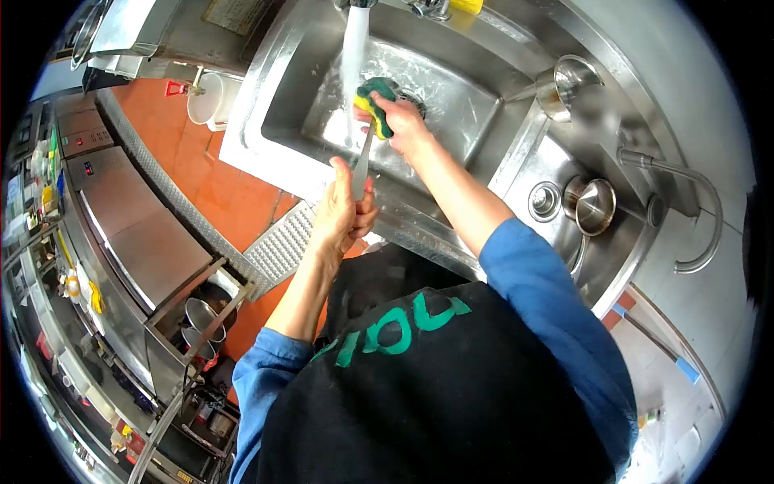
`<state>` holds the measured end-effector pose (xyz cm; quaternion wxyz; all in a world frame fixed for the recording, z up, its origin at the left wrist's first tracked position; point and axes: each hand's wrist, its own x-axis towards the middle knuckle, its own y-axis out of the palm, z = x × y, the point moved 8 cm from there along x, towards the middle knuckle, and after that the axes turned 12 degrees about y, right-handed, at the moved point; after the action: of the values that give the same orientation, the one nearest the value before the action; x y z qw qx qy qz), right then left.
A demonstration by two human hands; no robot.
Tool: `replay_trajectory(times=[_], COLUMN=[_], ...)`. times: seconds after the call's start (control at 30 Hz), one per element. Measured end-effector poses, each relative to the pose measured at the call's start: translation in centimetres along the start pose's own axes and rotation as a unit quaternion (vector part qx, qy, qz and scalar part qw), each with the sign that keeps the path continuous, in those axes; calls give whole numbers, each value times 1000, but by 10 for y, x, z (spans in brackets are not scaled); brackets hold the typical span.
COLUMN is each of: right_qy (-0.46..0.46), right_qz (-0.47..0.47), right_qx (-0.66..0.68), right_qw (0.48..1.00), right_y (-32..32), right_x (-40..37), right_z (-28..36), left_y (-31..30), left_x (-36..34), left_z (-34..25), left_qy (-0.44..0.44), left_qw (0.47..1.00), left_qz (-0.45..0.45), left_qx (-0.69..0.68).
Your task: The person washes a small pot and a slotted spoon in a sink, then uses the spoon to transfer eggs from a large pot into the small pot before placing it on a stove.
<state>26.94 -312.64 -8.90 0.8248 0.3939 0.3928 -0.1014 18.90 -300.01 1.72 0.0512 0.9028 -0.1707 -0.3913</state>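
Note:
My right hand (405, 123) is closed around a green and yellow sponge (376, 105) over the sink basin. In my left hand (342, 211) is a narrow, flat metal utensil (364, 164), gripped near the basin's front edge with the thumb along it. The utensil's far end meets the sponge and is hidden behind it, so I cannot tell its exact kind. Beside the sponge, a thick stream of water (353, 60) pours from the faucet (355, 3) into the metal sink (278, 105).
Right of the basin, a second sink compartment (528, 165) holds metal pots (595, 206). A metal container (567, 85) stands behind it, near a curved metal hose (709, 189). A white bucket (211, 98) is at the left, above the orange tile floor (173, 133). Steel kitchen counters (145, 226) line the far left.

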Motion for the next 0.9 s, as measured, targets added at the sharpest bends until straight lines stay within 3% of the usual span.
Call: replay_trajectory(times=[0.07, 0.1, 0.13, 0.2, 0.23, 0.33, 0.37, 0.4, 0.47, 0.53, 0.6, 0.7, 0.73, 0.83, 0.87, 0.9], right_qy=[39, 91, -8, 3, 14, 10, -223, -439, -231, -382, -635, -613, -614, -436, -434, -364], right_qz=[7, -36, -2, -24, -6, -3, -47, -89, -201, -213, -232, -182, -179, -52, -50, -48], right_qx=[1, -121, -97, -180, -178, -205, -318, -408, -474, -384, -512, -580, -580, -322, -323, -339], right_qw=[999, 988, 995, 983, 984, 979, 920, 795, 826, 814, 529, 504, 504, 839, 840, 866], right_y=[29, 32, 39, 27, 37, 51, 47, 50, 43, 42, 83, 87, 89, 66, 66, 70], right_x=[-36, -49, -50, -45, -62, -81, -75, -81, -102, -124, -164, -131, -123, -80, -77, -70], right_z=[-14, -31, -42, -53, -46, -37, -15, -7, 20, 59, 88, 85, 80, 73, 72, 69], left_y=[3, -1, -10, -15, 1, -4, -15, -18, -24, -38, -44, -39, -42, -60, -66, -68], left_x=[5, 7, 23, 37, 35, 43, 45, 43, 31, 26, 9, -20, -24, -41, -46, -50], left_z=[-8, -16, -3, 13, -7, 1, 9, 8, -18, -10, -6, -19, -19, -35, -32, -28], left_qy=[-5, -11, -43, -60, -8, -46, -63, -78, 8, 10, 44, 57, 57, 112, 110, 113], left_qw=[999, 996, 998, 996, 997, 991, 992, 991, 998, 996, 990, 984, 984, 954, 955, 943], left_qz=[-23, -86, -32, 40, 54, 3, -54, -73, -48, -30, -32, -70, -73, -101, -103, -88], left_qx=[-36, -6, -39, -45, -45, -125, -100, -81, 37, 82, 131, 155, 154, 258, 256, 300])
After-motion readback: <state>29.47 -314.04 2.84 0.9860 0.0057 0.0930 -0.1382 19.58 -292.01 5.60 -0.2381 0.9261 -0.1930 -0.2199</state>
